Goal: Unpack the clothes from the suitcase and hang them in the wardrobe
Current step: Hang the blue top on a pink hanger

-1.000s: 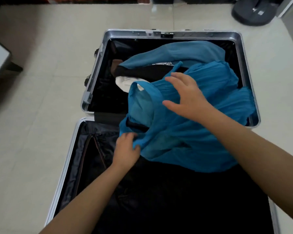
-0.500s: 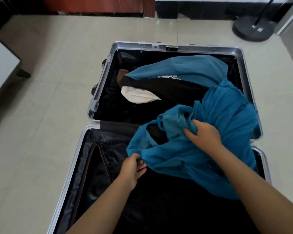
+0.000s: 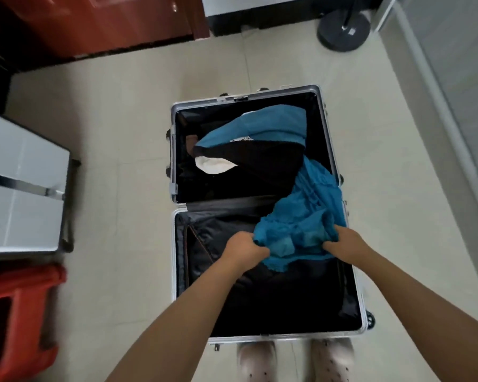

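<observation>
On the tiled floor, in the head view, an aluminium-framed suitcase lies fully open, with its two halves flat and joined at a hinge line across the middle. The far half holds a pile of clothes: a blue garment on top, a black garment below it, and a white item showing at the left edge of the pile. The near half is lined in black and has a zipped divider panel.

A crumpled teal garment is raised above the near half at its right side. Its trailing end drapes back over the hinge line into the far half, beside the black garment.

Left hand: fingers curled tight, gripping a bunched edge of the teal garment at its left end. The knuckles face up.

Right hand: fingers curled, gripping the teal garment at its right end. The fingertips are hidden in the cloth.

The two hands are apart, with a bunched fold of cloth between them. Both forearms extend from the bottom of the view.

Surroundings: a pair of spotted slippers at the near rim of the suitcase, a red plastic stool at lower left, a grey panelled case at left, a round dark stand base at top right, and a red-brown door at top left.
</observation>
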Motion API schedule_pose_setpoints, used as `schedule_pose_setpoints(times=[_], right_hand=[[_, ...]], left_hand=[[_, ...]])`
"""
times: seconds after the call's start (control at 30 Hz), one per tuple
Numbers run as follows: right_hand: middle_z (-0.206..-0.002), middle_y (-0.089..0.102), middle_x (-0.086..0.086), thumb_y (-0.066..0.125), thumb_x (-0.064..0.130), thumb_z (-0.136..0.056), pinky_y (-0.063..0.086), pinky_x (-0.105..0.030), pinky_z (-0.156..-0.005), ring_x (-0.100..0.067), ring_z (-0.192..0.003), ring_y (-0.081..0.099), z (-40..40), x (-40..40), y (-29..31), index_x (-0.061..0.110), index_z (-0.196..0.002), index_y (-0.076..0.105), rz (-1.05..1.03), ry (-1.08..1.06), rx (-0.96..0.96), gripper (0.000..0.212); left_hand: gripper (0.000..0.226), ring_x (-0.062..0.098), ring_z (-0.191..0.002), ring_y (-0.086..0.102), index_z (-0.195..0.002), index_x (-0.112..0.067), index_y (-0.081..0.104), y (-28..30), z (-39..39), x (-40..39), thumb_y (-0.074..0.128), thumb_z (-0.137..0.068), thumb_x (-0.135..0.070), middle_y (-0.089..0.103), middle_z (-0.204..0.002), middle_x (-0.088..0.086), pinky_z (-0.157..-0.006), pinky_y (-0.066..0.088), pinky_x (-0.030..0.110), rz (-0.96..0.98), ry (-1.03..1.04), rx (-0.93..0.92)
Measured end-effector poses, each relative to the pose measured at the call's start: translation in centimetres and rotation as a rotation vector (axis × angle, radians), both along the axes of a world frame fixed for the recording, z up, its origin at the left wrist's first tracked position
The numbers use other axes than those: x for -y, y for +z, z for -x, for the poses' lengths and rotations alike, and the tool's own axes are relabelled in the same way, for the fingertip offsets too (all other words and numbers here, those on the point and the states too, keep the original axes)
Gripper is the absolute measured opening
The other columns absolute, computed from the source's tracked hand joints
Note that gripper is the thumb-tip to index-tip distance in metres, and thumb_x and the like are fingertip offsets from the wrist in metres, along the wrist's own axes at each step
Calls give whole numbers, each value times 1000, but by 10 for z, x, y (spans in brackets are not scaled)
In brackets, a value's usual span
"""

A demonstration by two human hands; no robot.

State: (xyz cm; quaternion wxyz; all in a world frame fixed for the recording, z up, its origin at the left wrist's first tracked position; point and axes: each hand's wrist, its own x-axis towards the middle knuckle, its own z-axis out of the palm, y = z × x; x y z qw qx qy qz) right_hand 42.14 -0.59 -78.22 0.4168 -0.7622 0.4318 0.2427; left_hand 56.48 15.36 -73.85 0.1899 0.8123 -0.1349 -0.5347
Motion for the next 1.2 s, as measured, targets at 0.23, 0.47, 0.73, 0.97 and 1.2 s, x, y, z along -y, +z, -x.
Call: schedule_pose_setpoints(times=[0.23,0.47,0.73,0.97,1.2], right_hand=[[-83,54,-10,48,0,-85,33,-26,-71,-24,-86,48,-11,-27,123,7,-77,49,-102,-40,58,11],[-89,58,-5,50,-7,-89,51,-17,-69,-20,-84,55,19,-20,214,3,-110,56,-186,-419,315,24],[-74,44,-6,22,-20,-79,28,-24,-52,-17,-61,38,14,5,344,9,-86,47,-116,-781,514,38],[-72,48,-5,47,2,-88,44,-23,-49,-16,-68,48,35,8,473,11,-75,49,3,-928,759,16],[-68,44,-12,53,13,-86,42,-33,-60,-23,-68,43,109,10,564,4,-71,51,582,-968,714,18]], left_hand=[[21,13,-55,40,-59,-10,46,133,-23,-13,55,-77,-4,42,-58,-1,-49,29,23,-50,0,192],[27,21,-68,42,-57,-11,37,228,-19,-12,48,-75,5,40,-60,1,-52,28,27,79,3,326],[27,20,-67,36,-69,-14,36,337,-21,27,35,-79,12,36,-70,4,-67,33,32,366,289,244],[31,14,-64,44,-81,-18,42,446,-29,43,29,-84,10,47,-78,3,-48,36,22,622,461,101],[29,13,-54,38,-66,-16,42,529,11,68,39,-91,0,43,-63,3,-40,34,13,834,244,222]])
